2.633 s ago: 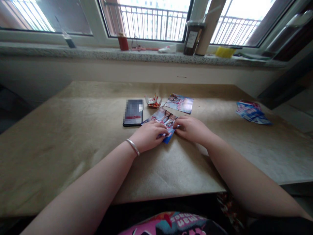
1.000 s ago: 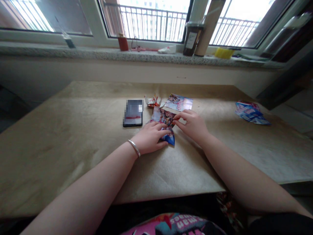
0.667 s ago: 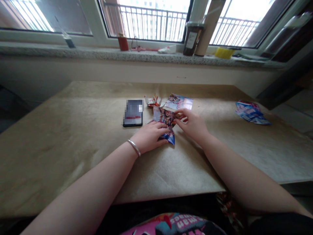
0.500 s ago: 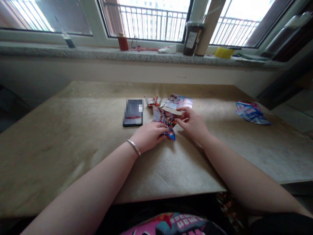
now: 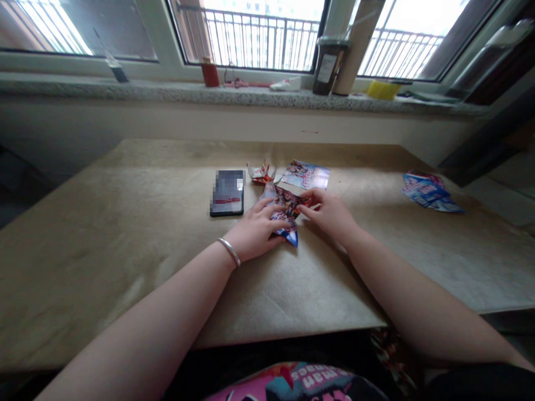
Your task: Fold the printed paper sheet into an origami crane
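Note:
A colourful printed paper [image 5: 288,196], creased and folded, lies on the table between my hands. My left hand [image 5: 256,229] rests on its left side, fingers spread and lying over it. At the paper's right edge, my right hand [image 5: 328,211] pinches it between thumb and fingers. Part of the paper is hidden under the left fingers, and a blue and white corner sticks out toward me. Just behind stands a small orange and white folded paper piece [image 5: 263,174]. Beside that is a flat printed sheet [image 5: 309,175].
A phone [image 5: 227,194] lies left of the papers on the table [image 5: 146,234]. Several blue printed papers [image 5: 430,192] are fanned out at the right. On the windowsill [image 5: 159,92] stand a red container [image 5: 209,73], a dark jar [image 5: 328,69] and a yellow roll [image 5: 382,89].
The paper's pale upper strip by my right hand has folded down out of sight. My right hand has come slightly lower, and my left fingers have spread further over the paper.

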The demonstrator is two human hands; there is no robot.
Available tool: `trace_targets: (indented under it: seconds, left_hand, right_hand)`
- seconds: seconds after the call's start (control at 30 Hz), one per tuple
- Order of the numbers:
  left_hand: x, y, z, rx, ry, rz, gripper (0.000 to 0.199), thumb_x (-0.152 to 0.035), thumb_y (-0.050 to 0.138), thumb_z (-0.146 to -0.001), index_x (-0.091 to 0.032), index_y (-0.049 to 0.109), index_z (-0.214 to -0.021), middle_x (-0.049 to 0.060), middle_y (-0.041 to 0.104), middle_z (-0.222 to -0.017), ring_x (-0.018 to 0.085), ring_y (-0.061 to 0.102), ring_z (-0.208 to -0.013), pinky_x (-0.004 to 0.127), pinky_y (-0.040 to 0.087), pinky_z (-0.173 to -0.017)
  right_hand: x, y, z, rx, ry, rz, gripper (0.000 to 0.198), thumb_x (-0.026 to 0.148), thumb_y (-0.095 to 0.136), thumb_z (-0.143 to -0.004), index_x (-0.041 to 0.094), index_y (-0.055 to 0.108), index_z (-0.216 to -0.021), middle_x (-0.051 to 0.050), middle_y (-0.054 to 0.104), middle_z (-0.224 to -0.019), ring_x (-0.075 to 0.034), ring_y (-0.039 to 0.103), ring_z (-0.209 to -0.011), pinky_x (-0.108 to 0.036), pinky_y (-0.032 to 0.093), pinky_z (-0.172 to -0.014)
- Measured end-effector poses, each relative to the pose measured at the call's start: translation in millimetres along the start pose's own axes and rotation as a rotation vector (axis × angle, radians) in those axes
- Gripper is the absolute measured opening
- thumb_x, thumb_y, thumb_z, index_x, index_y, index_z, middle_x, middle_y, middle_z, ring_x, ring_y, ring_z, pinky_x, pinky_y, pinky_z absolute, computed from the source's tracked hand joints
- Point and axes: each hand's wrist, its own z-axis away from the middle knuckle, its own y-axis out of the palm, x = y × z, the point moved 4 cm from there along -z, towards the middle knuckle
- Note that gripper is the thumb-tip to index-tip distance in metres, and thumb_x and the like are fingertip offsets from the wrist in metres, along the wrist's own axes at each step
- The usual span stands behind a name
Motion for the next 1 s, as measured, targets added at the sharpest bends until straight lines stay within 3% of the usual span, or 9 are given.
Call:
trace_targets:
  seconds: [0.2,0.37,0.5,0.73,0.9,1.0]
  left_hand:
    - [3,-1,-1,-0.033,-0.081,-0.016,0.041,-0.040,0.065,-0.078,-0.021,0.059,-0.114,0.010,0.045,-0.135,0.031,0.031,-0.132,0.050,0.029,-0.110]
    - [6,-3,-2,-0.178,-0.141,0.053,0.089,-0.035,0.076,-0.067,-0.013,0.028,-0.139,0.020,0.026,-0.145,0.033,0.025,-0.136,0.047,0.028,-0.112]
    - [4,-5,-1,-0.260,-0.064,0.045,0.107,-0.038,0.077,-0.065,-0.017,0.009,-0.145,0.020,0.019,-0.147,0.035,0.018,-0.139,0.051,0.025,-0.113]
    - [-3,-12,-1,-0.251,-0.034,-0.037,0.104,-0.050,0.070,-0.069,-0.011,0.010,-0.145,0.018,0.037,-0.142,0.031,0.023,-0.138,0.049,0.014,-0.116]
    - [-6,-17,-2,-0.215,-0.057,-0.040,0.088,-0.033,0.062,-0.074,-0.014,0.014,-0.145,0.013,0.051,-0.130,0.027,0.043,-0.125,0.050,0.010,-0.115]
    - [-5,-17,-2,-0.218,-0.059,-0.056,0.087,-0.031,0.062,-0.072,-0.014,0.017,-0.144,0.012,0.052,-0.128,0.027,0.046,-0.121,0.049,0.012,-0.115]
  right_hand:
    - [6,1,2,0.035,-0.007,-0.047,0.026,0.026,0.066,-0.074,0.019,0.063,-0.099,0.000,0.064,-0.071,-0.013,0.062,-0.063,-0.027,0.051,-0.061]
    - [17,2,5,0.069,-0.091,-0.041,0.027,0.025,0.065,-0.075,0.020,0.061,-0.101,0.001,0.063,-0.072,-0.011,0.060,-0.061,-0.026,0.052,-0.061]
    - [23,1,7,0.060,-0.118,-0.016,0.022,0.023,0.064,-0.075,0.021,0.059,-0.096,0.001,0.062,-0.072,-0.012,0.059,-0.063,-0.027,0.051,-0.063]
    - [24,-2,8,0.028,-0.103,-0.136,0.019,0.025,0.066,-0.074,0.021,0.055,-0.089,0.004,0.057,-0.066,-0.010,0.056,-0.058,-0.026,0.049,-0.060]
    - [25,-4,9,-0.010,-0.115,-0.125,0.015,0.025,0.067,-0.073,0.020,0.058,-0.084,0.004,0.058,-0.064,-0.009,0.055,-0.056,-0.024,0.047,-0.055]
    - [26,-4,9,-0.014,-0.144,-0.147,0.013,0.025,0.068,-0.072,0.020,0.059,-0.081,0.003,0.059,-0.064,-0.009,0.055,-0.055,-0.024,0.047,-0.054]
